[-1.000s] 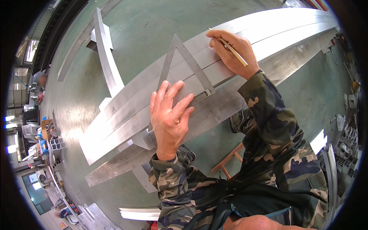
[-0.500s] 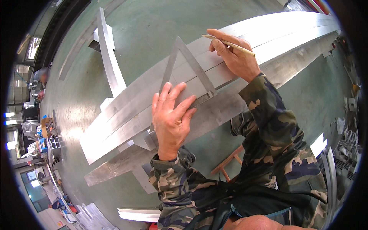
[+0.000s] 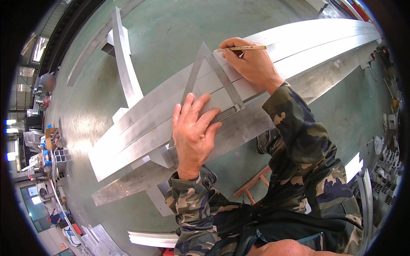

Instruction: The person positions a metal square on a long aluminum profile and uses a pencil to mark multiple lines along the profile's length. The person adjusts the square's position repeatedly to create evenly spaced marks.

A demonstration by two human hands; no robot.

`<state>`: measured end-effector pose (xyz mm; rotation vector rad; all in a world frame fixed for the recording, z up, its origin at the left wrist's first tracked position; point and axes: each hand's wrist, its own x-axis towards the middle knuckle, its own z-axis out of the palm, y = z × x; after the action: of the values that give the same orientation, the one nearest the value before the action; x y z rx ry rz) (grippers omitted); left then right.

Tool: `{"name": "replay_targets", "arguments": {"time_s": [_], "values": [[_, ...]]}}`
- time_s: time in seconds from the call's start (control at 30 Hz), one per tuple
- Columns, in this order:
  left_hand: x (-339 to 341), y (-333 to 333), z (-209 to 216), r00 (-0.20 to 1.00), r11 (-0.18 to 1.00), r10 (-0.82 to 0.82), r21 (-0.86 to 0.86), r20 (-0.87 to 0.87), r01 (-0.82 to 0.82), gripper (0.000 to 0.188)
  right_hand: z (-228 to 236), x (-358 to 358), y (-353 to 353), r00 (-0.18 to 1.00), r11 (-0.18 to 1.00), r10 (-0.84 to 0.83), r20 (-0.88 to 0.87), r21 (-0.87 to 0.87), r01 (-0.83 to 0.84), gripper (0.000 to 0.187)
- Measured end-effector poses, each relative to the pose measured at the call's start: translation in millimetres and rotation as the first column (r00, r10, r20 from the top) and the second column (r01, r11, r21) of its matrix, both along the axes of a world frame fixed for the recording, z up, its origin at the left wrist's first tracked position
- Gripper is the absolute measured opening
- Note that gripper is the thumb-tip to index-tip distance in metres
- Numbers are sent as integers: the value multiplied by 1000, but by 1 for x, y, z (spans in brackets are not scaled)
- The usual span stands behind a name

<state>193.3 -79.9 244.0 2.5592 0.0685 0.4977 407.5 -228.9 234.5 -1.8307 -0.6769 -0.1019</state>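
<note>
A metal triangular set square (image 3: 223,79) lies across long silvery metal strips (image 3: 311,45) placed side by side. My left hand (image 3: 194,136) rests on the square's near base with its fingers spread, hiding the lower left corner. In my right hand (image 3: 254,64) a slim wooden pencil (image 3: 252,48) is pinched between thumb and fingers. Its tip points left and is at the square's right leg, just below the apex; whether it touches the metal I cannot tell. Thin cross lines show on the strips to the left of the square.
A wide metal beam (image 3: 239,128) runs under the strips. Beyond them a curved metal bar (image 3: 124,59) stretches away over the green floor. A wooden stool (image 3: 252,183) stands near my legs. White strips (image 3: 153,240) lie at the lower edge.
My right hand has moved left and slightly down, bringing the pencil tip to the square's right leg. The pencil lies more level. My left hand keeps its place on the square.
</note>
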Motion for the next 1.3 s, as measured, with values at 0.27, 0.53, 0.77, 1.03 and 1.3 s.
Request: {"name": "replay_targets", "arguments": {"time_s": [0.27,0.53,0.77,1.03,1.3], "values": [[0,0,-1,1000,1000,-5,4,-1,5,30,-3,1,0,998,1000,15,54,-20,-14,23],[1,0,2,1000,1000,-14,3,-7,14,30,8,-7,-11,999,999,27,36,-48,-25,22],[3,-1,2,1000,1000,-20,0,-8,20,31,16,-23,-31,998,997,42,-45,-61,-45,18],[0,2,-1,1000,1000,-18,11,-9,18,32,20,-34,-42,993,995,95,-64,-12,-96,20],[-1,3,-2,1000,999,-25,20,6,25,33,-7,-4,-52,995,957,-92,31,279,80,24]]}}
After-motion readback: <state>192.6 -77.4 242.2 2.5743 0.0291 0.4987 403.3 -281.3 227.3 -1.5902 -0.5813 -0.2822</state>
